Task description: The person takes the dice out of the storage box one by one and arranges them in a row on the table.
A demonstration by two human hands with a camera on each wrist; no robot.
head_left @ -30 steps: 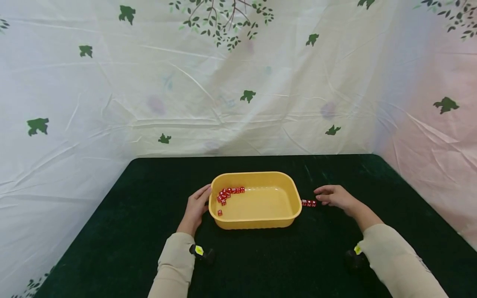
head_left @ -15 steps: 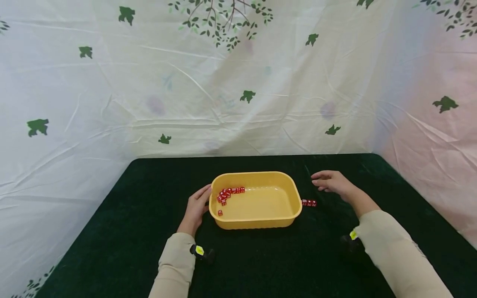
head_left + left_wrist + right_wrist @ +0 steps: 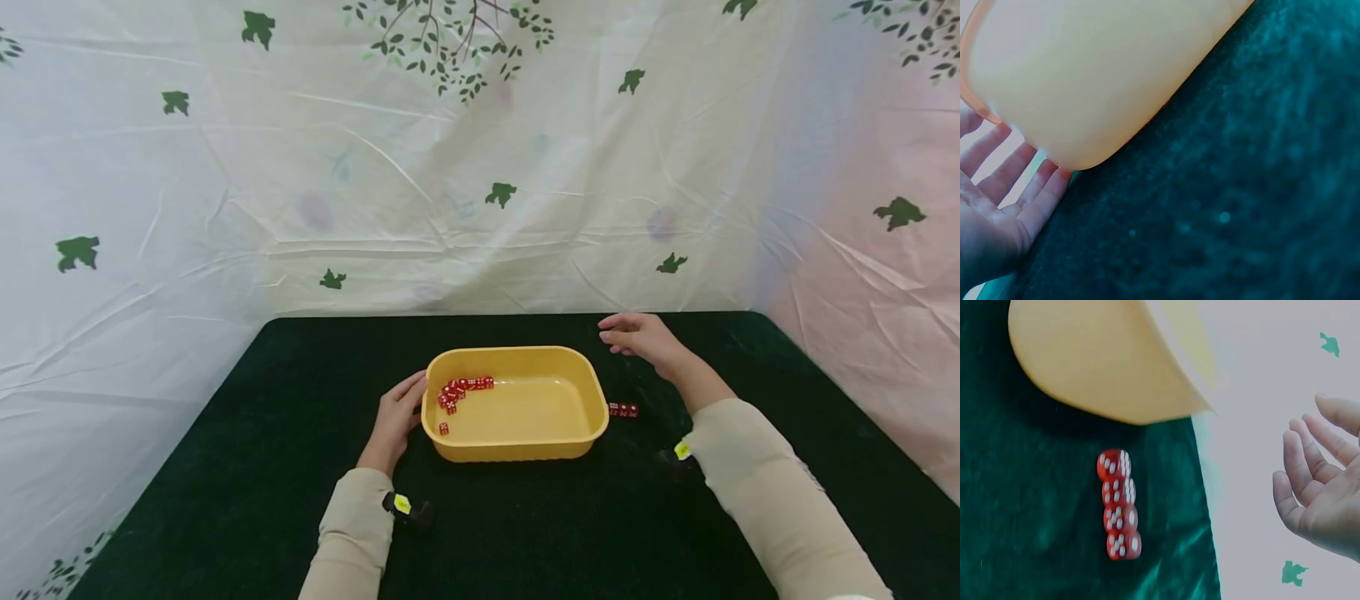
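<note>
A yellow plastic basin (image 3: 517, 451) sits on the dark green cloth. My left hand (image 3: 393, 421) rests against its left end, and in the left wrist view the straight fingers (image 3: 1002, 178) touch the basin's wall (image 3: 1085, 81). Inside the basin, red dice (image 3: 453, 390) cluster at the left, with a single die (image 3: 443, 428) nearer the front. A short row of red dice (image 3: 1118, 505) lies outside, beside the basin's right end. My right hand (image 3: 641, 340) is raised behind the basin's back right corner, fingers loosely extended with nothing between them.
The dark green cloth (image 3: 225, 483) covers the table, whose back edge meets a white patterned curtain (image 3: 420, 208). More curtain hangs at the left and right sides. A small black camera (image 3: 411, 510) is strapped on the left wrist.
My right hand has moved up and to the left, away from the row of dice toward the table's back edge. The left hand, basin and dice stay in place.
</note>
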